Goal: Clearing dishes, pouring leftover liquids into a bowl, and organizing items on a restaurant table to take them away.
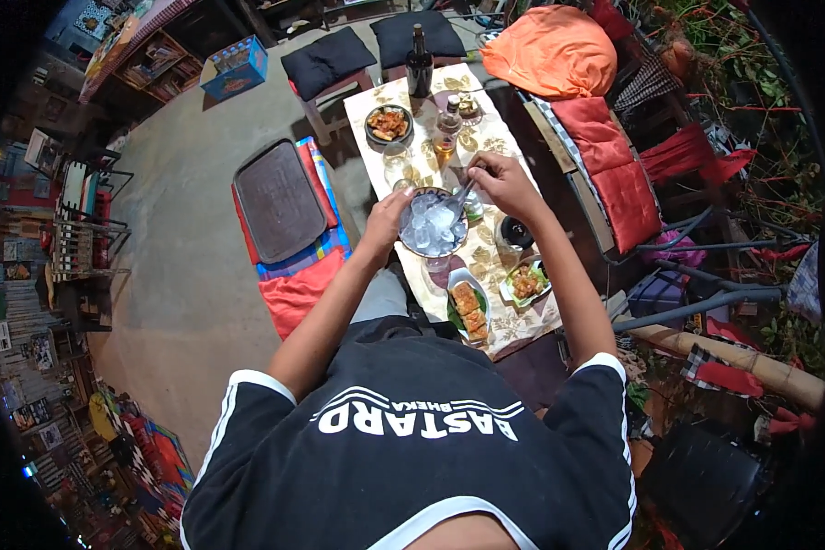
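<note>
My left hand (pixel 390 222) grips the left rim of a round bowl (pixel 431 254) heaped with clear ice cubes (pixel 436 220). From the right, my right hand (pixel 506 188) pinches the handle of a metal utensil (pixel 465 194) that slants down to the ice. Whether it is a spoon or tongs, I cannot tell; its lower end is partly hidden among the cubes. Just beyond the bowl stands a bottle of amber liquor (pixel 446 130). An empty-looking clear glass (pixel 399 167) is to its left. A glass of dark drink (pixel 513 231) sits below my right wrist.
The patterned table (pixel 513 151) also carries a tall dark bottle (pixel 419 64), a dark bowl of food (pixel 389 125), a plate of golden pieces (pixel 468 307) and a smaller dish (pixel 526 281). A brown tray (pixel 280 202) lies left; a red-cushioned bench (pixel 605 174) is right.
</note>
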A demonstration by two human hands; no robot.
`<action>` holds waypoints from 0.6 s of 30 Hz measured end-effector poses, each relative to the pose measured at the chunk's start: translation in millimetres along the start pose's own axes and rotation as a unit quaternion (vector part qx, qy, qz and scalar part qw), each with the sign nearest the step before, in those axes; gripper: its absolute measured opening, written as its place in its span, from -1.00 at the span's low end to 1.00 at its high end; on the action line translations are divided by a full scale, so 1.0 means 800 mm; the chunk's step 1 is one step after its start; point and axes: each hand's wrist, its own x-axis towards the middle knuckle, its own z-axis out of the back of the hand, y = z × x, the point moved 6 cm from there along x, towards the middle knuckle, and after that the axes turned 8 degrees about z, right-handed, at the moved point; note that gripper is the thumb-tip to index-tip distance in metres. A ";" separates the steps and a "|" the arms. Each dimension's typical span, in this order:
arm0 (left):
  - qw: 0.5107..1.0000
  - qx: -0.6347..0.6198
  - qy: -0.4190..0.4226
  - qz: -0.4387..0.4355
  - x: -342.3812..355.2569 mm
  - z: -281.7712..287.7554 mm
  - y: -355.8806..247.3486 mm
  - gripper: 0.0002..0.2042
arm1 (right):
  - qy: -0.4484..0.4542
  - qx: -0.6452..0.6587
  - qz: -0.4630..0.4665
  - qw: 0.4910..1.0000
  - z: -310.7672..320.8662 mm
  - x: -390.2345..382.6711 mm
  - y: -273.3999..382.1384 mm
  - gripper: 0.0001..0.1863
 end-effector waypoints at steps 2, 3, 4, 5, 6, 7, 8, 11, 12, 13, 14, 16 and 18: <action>0.999 -0.034 0.016 0.029 0.002 0.002 0.003 -0.65 | -0.007 0.006 -0.004 1.000 0.003 0.004 -0.008 -0.83; 0.999 -0.035 0.015 0.029 0.002 0.002 0.004 -0.65 | -0.006 0.007 -0.004 1.000 0.003 0.004 -0.011 -0.83; 0.999 -0.043 0.010 0.029 0.003 0.003 0.004 -0.64 | -0.008 0.041 -0.009 0.999 0.002 0.004 -0.015 -0.84; 0.998 -0.052 0.004 0.029 0.004 0.004 0.004 -0.64 | -0.010 0.074 -0.014 0.997 0.001 0.005 -0.018 -0.84; 0.998 -0.053 0.002 0.028 0.005 0.006 0.004 -0.64 | -0.008 0.075 -0.013 0.997 0.000 0.006 -0.019 -0.84; 0.999 -0.050 -0.001 0.020 0.007 0.007 0.003 -0.63 | -0.020 0.098 -0.023 0.995 0.000 0.006 -0.023 -0.86; 0.999 -0.046 -0.003 0.013 0.008 0.008 0.002 -0.63 | -0.033 0.121 -0.033 0.992 0.001 0.004 -0.026 -0.87; 0.999 -0.035 -0.006 0.018 0.011 0.008 -0.002 -0.63 | -0.053 0.151 -0.057 0.985 0.001 0.002 -0.038 -0.88; 0.999 -0.034 -0.005 0.018 0.010 0.006 -0.006 -0.63 | -0.054 0.151 -0.057 0.985 0.001 0.000 -0.044 -0.88; 0.998 -0.045 -0.010 0.030 0.009 0.004 -0.007 -0.62 | -0.066 0.156 -0.053 0.984 0.002 -0.001 -0.050 -0.88; 0.997 -0.056 -0.017 0.041 0.006 0.004 -0.010 -0.60 | -0.076 0.161 -0.047 0.983 0.003 -0.001 -0.049 -0.87; 0.998 -0.050 0.001 0.024 0.012 0.009 -0.001 -0.59 | -0.087 0.158 -0.048 0.982 0.008 -0.004 -0.046 -0.87; 0.997 -0.067 0.029 0.006 0.020 0.008 0.006 -0.57 | -0.104 0.140 -0.037 0.984 0.014 -0.004 -0.034 -0.86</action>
